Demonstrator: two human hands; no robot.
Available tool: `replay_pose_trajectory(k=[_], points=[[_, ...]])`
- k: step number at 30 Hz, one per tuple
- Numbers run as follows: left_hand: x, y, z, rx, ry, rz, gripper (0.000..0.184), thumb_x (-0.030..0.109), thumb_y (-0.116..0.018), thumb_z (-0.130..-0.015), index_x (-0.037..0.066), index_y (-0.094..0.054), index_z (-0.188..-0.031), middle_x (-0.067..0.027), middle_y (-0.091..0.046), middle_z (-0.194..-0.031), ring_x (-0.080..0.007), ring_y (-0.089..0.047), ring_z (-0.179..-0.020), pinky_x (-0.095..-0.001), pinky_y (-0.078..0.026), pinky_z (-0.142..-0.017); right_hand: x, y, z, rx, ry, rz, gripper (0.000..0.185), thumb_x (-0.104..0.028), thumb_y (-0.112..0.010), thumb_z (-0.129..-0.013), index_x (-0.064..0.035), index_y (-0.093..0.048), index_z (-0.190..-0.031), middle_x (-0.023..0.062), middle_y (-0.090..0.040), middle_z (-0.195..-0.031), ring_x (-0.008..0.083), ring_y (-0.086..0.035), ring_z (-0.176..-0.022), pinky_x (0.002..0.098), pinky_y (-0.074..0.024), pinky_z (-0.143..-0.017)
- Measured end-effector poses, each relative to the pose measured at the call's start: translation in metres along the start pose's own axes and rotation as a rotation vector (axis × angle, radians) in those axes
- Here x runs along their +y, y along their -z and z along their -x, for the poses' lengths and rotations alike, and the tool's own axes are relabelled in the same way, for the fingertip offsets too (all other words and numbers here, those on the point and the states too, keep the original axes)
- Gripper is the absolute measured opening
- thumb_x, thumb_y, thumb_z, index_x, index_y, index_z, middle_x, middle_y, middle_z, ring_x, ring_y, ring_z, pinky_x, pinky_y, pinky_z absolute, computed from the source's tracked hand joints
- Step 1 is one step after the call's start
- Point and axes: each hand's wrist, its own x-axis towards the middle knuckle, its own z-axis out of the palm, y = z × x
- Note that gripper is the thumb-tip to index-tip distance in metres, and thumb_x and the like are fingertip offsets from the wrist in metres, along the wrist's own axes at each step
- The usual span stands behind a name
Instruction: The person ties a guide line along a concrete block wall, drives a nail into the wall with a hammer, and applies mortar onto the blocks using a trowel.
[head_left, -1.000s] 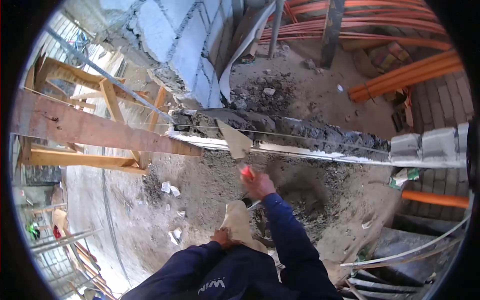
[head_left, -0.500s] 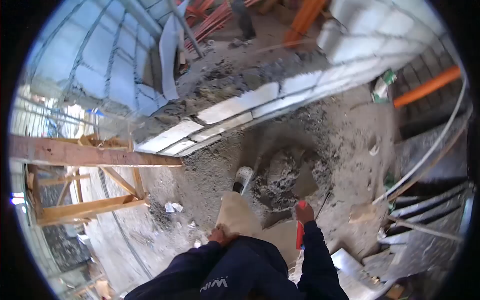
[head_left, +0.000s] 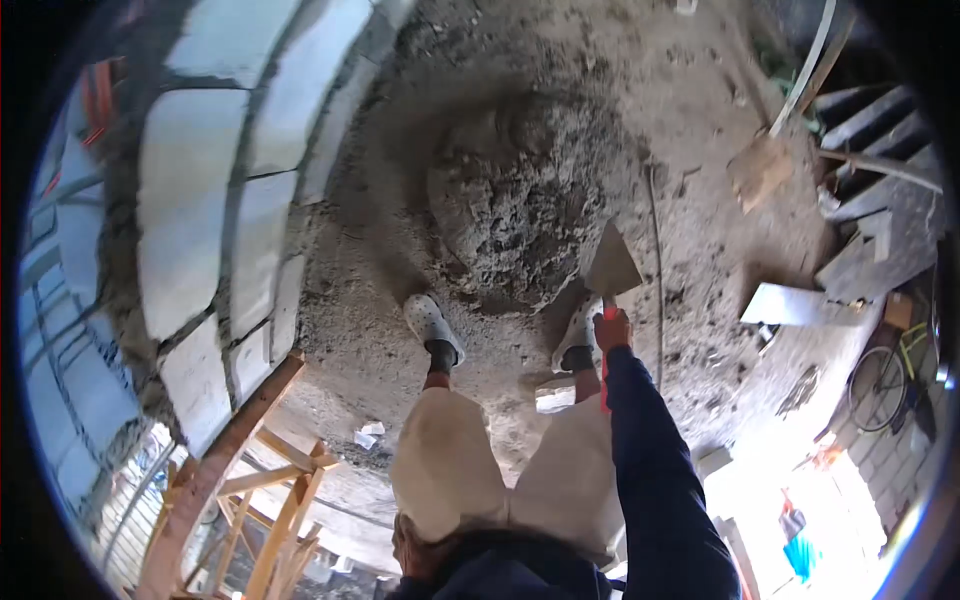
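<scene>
My right hand [head_left: 613,331] is closed round the red handle of a pointed trowel [head_left: 613,265]. The trowel's flat metal blade points away from me, above the ground by the near right edge of a heap of wet grey mortar [head_left: 510,215]. My left hand [head_left: 405,545] rests against the left hip of my beige trousers [head_left: 445,460], partly cut off by my dark top, and its fingers are mostly hidden. On my feet are pale clogs [head_left: 432,325], planted on the near side of the heap.
A low block wall [head_left: 185,200] runs along the left. Below it stand a wooden beam [head_left: 225,455] and timber frame [head_left: 285,500]. To the right lie a cable [head_left: 657,260], a flat brown piece [head_left: 762,172] and a metal sheet [head_left: 800,306]. A bicycle [head_left: 878,385] stands farther right.
My view has turned right and downward, so the wall now lies at the left. The trowel has come round in front of my right foot. My left hand appears nearer my hip.
</scene>
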Motion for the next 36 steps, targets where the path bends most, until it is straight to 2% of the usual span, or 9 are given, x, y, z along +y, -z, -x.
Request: replay_pose_trajectory(k=[8, 11, 16, 19, 22, 25, 27, 29, 36], points=[[0.053, 0.029, -0.046, -0.065, 0.05, -0.015, 0.096, 0.052, -0.077, -0.05, 0.001, -0.037, -0.121, -0.0206, -0.04, -0.124, -0.0372, -0.038, -0.114, -0.0441, -0.036, -0.093, -0.023, -0.175, 0.012, -0.121, -0.15, -0.129, 0.043, -0.031, -0.06, -0.071, -0.0025, -0.049, -0.101, 0.0201, -0.06, -0.09, 0.0391, -0.056, -0.088, 0.046, -0.0441, -0.078], [0.054, 0.03, -0.049, -0.059, 0.051, -0.024, 0.09, 0.05, -0.076, -0.051, 0.002, -0.041, -0.119, -0.0201, -0.043, -0.121, -0.0363, -0.041, -0.112, -0.0434, -0.038, -0.091, -0.044, -0.222, 0.001, -0.048, 0.13, -0.073, 0.037, -0.027, -0.064, -0.071, -0.0039, -0.052, -0.098, 0.0155, -0.062, -0.082, 0.0309, -0.061, -0.074, 0.042, -0.0484, -0.065], [0.047, 0.032, -0.028, -0.017, 0.052, -0.007, 0.079, 0.047, -0.076, -0.054, 0.004, -0.047, -0.114, -0.0192, -0.047, -0.117, -0.0348, -0.045, -0.108, -0.0423, -0.041, -0.088, -0.018, -0.233, 0.001, -0.282, -0.027, -0.696, 0.019, -0.016, -0.069, -0.071, -0.0057, -0.054, -0.076, 0.0009, -0.05, -0.055, 0.0116, -0.049, -0.046, 0.0276, -0.0397, -0.039], [0.04, 0.035, -0.014, 0.06, 0.055, 0.028, 0.073, 0.046, -0.075, -0.056, 0.005, -0.05, -0.112, -0.0186, -0.05, -0.114, -0.0339, -0.048, -0.106, -0.0416, -0.043, -0.086, -0.045, -0.146, 0.027, -0.541, -0.075, -0.802, 0.033, -0.034, -0.065, -0.071, -0.0061, -0.055, -0.085, 0.0076, -0.057, -0.072, 0.0178, -0.057, -0.063, 0.0339, -0.0457, -0.052], [0.031, 0.039, 0.0, 0.161, 0.095, 0.077, 0.067, 0.044, -0.075, -0.058, 0.006, -0.053, -0.109, -0.0181, -0.053, -0.112, -0.033, -0.05, -0.104, -0.041, -0.045, -0.084, -0.11, -0.034, 0.068, -0.379, 0.208, -0.563, 0.028, -0.028, -0.068, -0.065, -0.004, -0.057, -0.075, 0.0063, -0.057, -0.06, 0.0196, -0.056, -0.052, 0.0344, -0.0445, -0.049], [0.026, 0.052, 0.008, 0.073, 0.142, 0.252, 0.095, 0.053, -0.078, -0.046, 0.004, -0.043, -0.12, -0.0223, -0.047, -0.119, -0.0372, -0.044, -0.112, -0.0444, -0.041, -0.09, -0.139, 0.022, 0.081, -0.126, 0.726, -0.177, 0.03, -0.026, -0.067, -0.065, -0.0024, -0.057, -0.08, 0.014, -0.06, -0.067, 0.0246, -0.06, -0.061, 0.0371, -0.0466, -0.055], [0.009, 0.053, 0.007, 0.02, 0.084, 0.232, 0.101, 0.055, -0.077, -0.047, 0.002, -0.038, -0.124, -0.0217, -0.042, -0.124, -0.0376, -0.04, -0.115, -0.0444, -0.038, -0.093, -0.2, 0.084, 0.11, -0.232, 0.615, -0.249, 0.033, -0.026, -0.065, -0.067, -0.0018, -0.055, -0.087, 0.0204, -0.06, -0.076, 0.0337, -0.06, -0.071, 0.0429, -0.0462, -0.061], [-0.02, 0.034, 0.003, 0.04, -0.017, 0.114, 0.107, 0.059, -0.075, -0.047, 0.0, -0.032, -0.126, -0.02, -0.037, -0.127, -0.0381, -0.035, -0.117, -0.045, -0.034, -0.095, -0.26, 0.139, 0.135, -0.071, 1.049, -0.079, 0.036, -0.029, -0.064, -0.07, -0.0019, -0.053, -0.09, 0.0209, -0.059, -0.077, 0.0367, -0.058, -0.071, 0.0446, -0.0454, -0.061], [-0.027, 0.07, 0.007, -0.124, 0.046, 0.217, 0.115, 0.07, -0.068, -0.048, -0.001, -0.028, -0.13, -0.0196, -0.033, -0.13, -0.037, -0.034, -0.118, -0.0479, -0.033, -0.096, -0.498, 0.251, 0.258, 0.212, 1.484, 0.283, 0.037, -0.039, -0.053, -0.083, -0.005, -0.052, -0.095, 0.0162, -0.058, -0.081, 0.0337, -0.057, -0.075, 0.0441, -0.0445, -0.066]])
